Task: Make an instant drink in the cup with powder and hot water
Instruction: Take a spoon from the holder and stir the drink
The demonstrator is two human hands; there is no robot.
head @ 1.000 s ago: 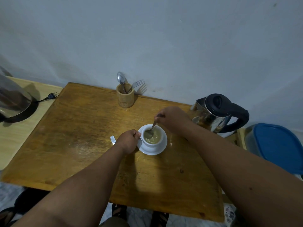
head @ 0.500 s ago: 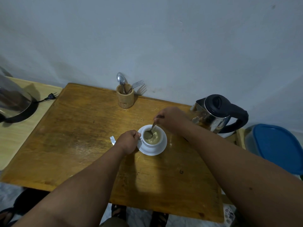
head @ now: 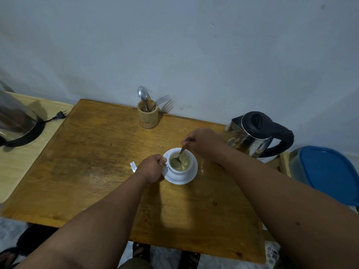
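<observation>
Right hand (head: 204, 141) at frame centre pinching a metal spoon (head: 177, 159) dipping into the greenish drink, left hand (head: 152, 167) gripping the white cup's (head: 179, 167) handle, white saucer (head: 191, 176) sitting underneath.

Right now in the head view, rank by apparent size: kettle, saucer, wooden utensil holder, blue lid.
1. blue lid, cut off by the frame edge
2. kettle
3. saucer
4. wooden utensil holder
The saucer sits nearer the camera, so the last two are unsure.

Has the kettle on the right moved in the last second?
No. The kettle stands at the same table corner; only the camera shifted slightly.
</observation>
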